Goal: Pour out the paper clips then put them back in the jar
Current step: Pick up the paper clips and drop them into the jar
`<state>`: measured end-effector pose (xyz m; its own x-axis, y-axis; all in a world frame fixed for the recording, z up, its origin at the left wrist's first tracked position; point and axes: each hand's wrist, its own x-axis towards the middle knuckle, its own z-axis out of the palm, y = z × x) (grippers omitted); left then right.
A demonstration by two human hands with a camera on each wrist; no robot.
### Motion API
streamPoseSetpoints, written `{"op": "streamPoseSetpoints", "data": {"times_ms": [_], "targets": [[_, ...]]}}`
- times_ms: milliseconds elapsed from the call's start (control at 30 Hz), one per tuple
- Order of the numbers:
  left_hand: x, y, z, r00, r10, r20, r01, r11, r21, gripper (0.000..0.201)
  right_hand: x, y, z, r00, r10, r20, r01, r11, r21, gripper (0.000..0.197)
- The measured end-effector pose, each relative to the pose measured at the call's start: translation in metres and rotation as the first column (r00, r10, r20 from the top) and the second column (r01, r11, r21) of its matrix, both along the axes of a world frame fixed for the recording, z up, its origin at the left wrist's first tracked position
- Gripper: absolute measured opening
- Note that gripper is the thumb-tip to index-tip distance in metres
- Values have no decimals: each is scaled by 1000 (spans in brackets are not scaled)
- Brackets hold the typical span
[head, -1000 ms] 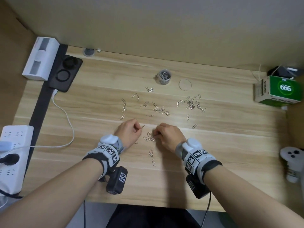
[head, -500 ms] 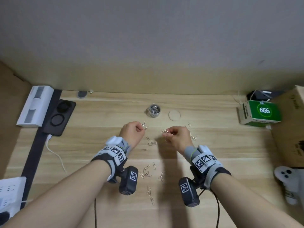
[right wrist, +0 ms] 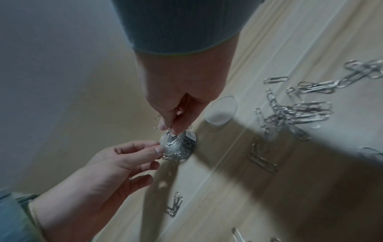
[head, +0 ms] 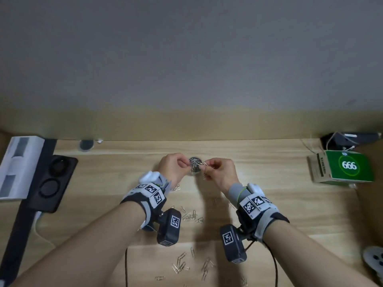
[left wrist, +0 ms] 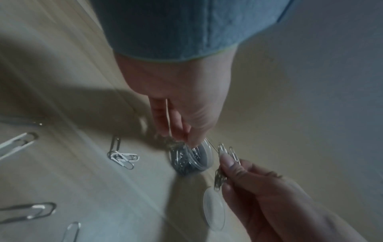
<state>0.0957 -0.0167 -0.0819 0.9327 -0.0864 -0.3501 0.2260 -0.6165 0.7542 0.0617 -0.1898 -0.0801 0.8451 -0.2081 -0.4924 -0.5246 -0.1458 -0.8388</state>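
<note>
A small clear jar partly filled with silver paper clips stands near the back of the wooden desk. Both hands meet just above its mouth. My left hand pinches a few paper clips over the jar. My right hand pinches a small bunch of clips at the jar's right rim. The clear round lid lies flat on the desk beside the jar, under the right hand. Several loose clips lie scattered on the desk nearer me.
A green box marked 666 sits at the far right. A black charging pad and a white device lie at the left, a white controller at the right edge. More clips lie between my forearms.
Both hands rose from the near part of the desk with clips pinched in them and moved away from me to the jar. The head view has tilted up toward the wall.
</note>
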Motion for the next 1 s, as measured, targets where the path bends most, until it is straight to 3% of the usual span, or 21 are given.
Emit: {"op": "streamPoseSetpoints", "data": {"times_ms": [67, 200, 267, 367, 500, 667, 800, 1000], "targets": [[1, 6, -2, 1000, -9, 1, 9, 1000, -29, 16, 12, 6, 1, 1000, 7, -3, -7, 1000, 19, 10], [-6, 40, -14, 999, -45, 22, 44, 998, 52, 22, 27, 20, 4, 999, 41, 18, -41, 999, 0, 9], [-12, 57, -20, 999, -40, 7, 39, 996, 80, 26, 30, 23, 1, 989, 142, 44, -133, 979, -154, 8], [-21, 74, -24, 1000, -4, 2, 4, 996, 90, 25, 29, 24, -2, 947, 317, 51, -271, 873, -405, 9], [-29, 81, -28, 999, 41, -8, -40, 994, 100, 24, 26, 26, 3, 898, 439, 19, -366, 772, -520, 18], [-27, 75, -27, 1000, 22, -2, -22, 998, 61, 22, 20, 24, 9, 917, 381, 122, -294, 849, -439, 15], [-17, 53, -24, 1000, 6, 11, -7, 1000, 26, 23, 11, 12, 5, 955, 214, 207, -145, 942, -304, 13], [-6, 23, -28, 995, -101, 13, 99, 990, 96, 25, -15, -14, -17, 990, 77, 118, -47, 971, -233, 15]]}}
